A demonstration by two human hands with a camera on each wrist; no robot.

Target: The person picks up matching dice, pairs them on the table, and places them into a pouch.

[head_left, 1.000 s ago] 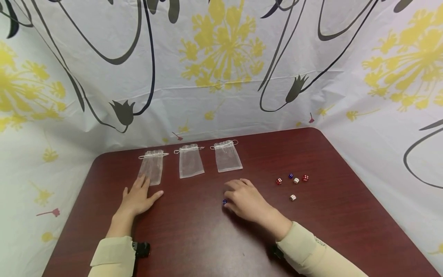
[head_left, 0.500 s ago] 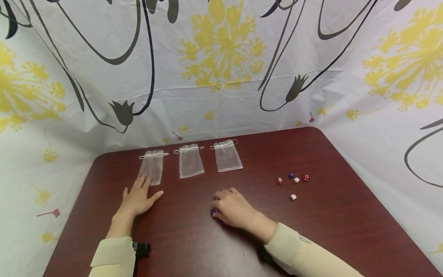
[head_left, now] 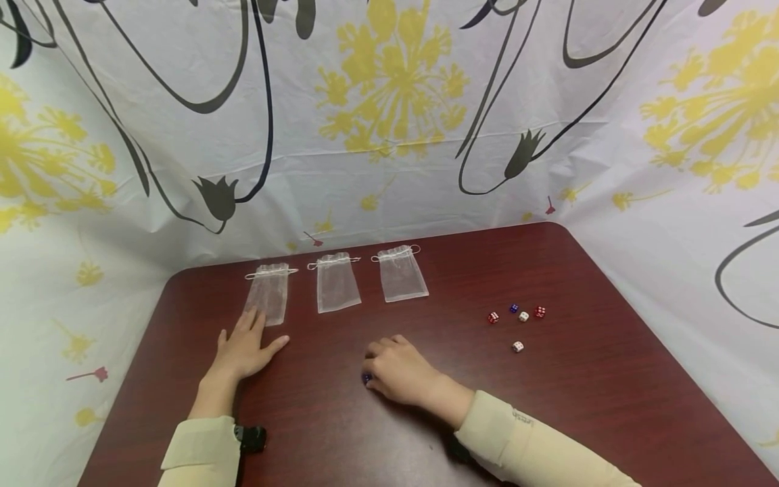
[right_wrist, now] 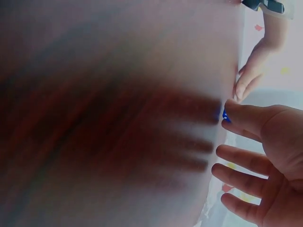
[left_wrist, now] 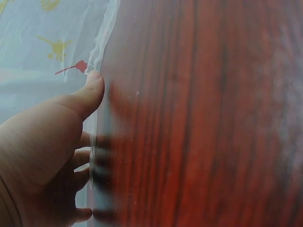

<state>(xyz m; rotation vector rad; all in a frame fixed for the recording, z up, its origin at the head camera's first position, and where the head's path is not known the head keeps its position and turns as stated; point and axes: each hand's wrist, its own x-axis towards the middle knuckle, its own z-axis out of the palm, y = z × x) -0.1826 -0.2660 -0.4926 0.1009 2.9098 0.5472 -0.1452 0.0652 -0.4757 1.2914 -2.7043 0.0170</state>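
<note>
My right hand (head_left: 398,370) is low over the middle of the table, pinching a blue die (right_wrist: 226,115) between thumb and index finger. In the head view that die peeks out at the fingertips, at or just above the wood. My left hand (head_left: 239,352) lies flat with fingers spread, its fingertips on the lower end of the leftmost sheer drawstring bag (head_left: 270,295). Beside it lie a middle sheer bag (head_left: 337,284) and a right one (head_left: 403,276), both flat.
To the right on the dark red table (head_left: 584,406) are two red dice (head_left: 493,317), a second blue die (head_left: 514,308), a white die (head_left: 523,316) and a nearer white die (head_left: 518,346). A patterned cloth (head_left: 389,189) hangs behind the table and along its sides.
My right hand has slid left and slightly nearer to me, carrying the blue die with it. The left hand stays on the leftmost bag.
</note>
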